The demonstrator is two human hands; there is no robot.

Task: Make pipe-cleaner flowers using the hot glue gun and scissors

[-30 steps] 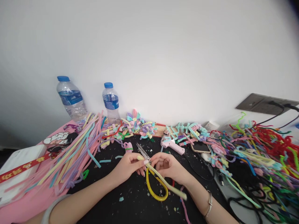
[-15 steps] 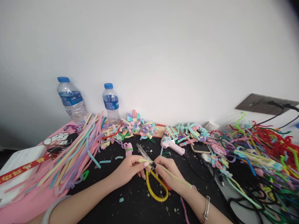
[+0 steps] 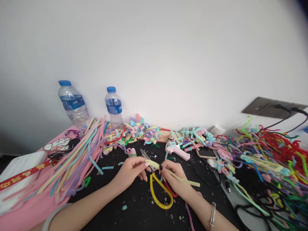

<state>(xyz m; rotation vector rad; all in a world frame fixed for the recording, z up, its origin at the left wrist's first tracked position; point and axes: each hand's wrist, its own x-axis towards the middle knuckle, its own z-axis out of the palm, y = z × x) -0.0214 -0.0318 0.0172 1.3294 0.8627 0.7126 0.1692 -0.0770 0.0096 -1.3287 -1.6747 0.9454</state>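
A pale yellow pipe cleaner [image 3: 184,180] is pinched between both hands, its long tail running right across my right hand. My left hand [image 3: 134,169] grips the folded end with thumb and forefinger. My right hand [image 3: 173,173] is closed on the same pipe cleaner a little to the right. Beneath the hands lie scissors [image 3: 161,206] with yellow and red handles, their blades pointing up and left, partly hidden. Just beyond, a small purple pipe-cleaner piece [image 3: 132,152] with a green band stands near my left hand. A pink glue gun [image 3: 178,151] rests beyond my right hand.
Loose pastel pipe cleaners [image 3: 81,154] are heaped on the left, and a tangled colourful pile [image 3: 271,163] covers the right. Two water bottles [image 3: 114,107] stand by the wall. Finished pipe-cleaner flowers [image 3: 137,122] line the back. A phone [image 3: 206,152] lies near the glue gun's cable.
My hands have shifted slightly apart along the yellow pipe cleaner, showing more of its folded part between them. The tail has swung away from my right wrist.
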